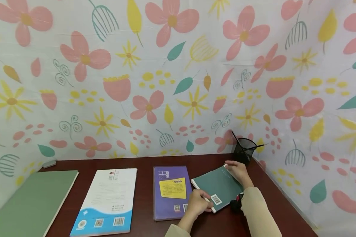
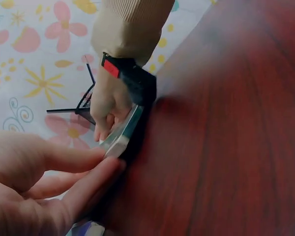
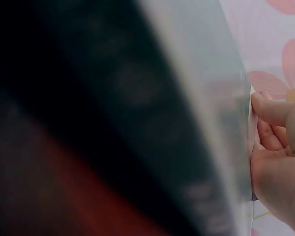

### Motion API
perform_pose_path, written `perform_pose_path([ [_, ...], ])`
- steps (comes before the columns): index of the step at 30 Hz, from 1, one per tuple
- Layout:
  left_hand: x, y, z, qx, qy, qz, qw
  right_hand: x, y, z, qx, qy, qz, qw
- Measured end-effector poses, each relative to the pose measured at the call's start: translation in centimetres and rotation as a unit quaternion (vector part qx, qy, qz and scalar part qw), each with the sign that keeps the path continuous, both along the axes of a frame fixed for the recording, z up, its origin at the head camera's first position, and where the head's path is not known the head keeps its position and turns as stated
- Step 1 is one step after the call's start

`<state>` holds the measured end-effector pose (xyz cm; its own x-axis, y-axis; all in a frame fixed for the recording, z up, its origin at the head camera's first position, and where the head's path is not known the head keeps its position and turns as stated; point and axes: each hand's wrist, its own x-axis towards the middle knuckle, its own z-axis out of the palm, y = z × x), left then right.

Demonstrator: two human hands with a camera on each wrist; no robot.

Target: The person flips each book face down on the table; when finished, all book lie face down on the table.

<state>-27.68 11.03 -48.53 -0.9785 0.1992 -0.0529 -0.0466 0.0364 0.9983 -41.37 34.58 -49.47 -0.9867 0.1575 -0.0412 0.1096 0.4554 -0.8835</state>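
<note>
Four books lie on the desk (image 1: pixel 142 161); both hands' fingers apparently pinch the dark green book (image 1: pixel 218 186).

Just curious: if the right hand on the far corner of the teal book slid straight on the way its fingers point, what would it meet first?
Probably the purple book, though depth is unclear; the right hand points left across the teal book.

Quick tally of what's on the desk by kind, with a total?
Books: 4, namely the green book, the white and blue book, the purple book and the teal book held by left hand and right hand
Pen cup: 1
Eraser: 1
Total: 6
</note>
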Motion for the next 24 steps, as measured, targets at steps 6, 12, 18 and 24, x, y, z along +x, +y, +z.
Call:
perform_pose_path([
  [6,0.6,0.0,0.5,-0.037,-0.008,-0.048,0.9981,0.9,0.3,0.2,0.000,0.013,-0.005,0.9999],
  [12,0.9,0.0,0.5,-0.074,0.004,-0.064,0.9952,1.2,-0.7,0.5,0.069,0.036,-0.011,0.9969],
  [18,0.2,-1.2,1.7,-0.063,0.009,-0.097,0.9932,2.2,-0.9,1.3,0.135,0.064,-0.023,0.9885],
  [24,-2.1,-5.7,4.0,-0.013,0.049,-0.013,0.9986,4.6,0.8,1.8,0.067,0.044,-0.034,0.9962],
])
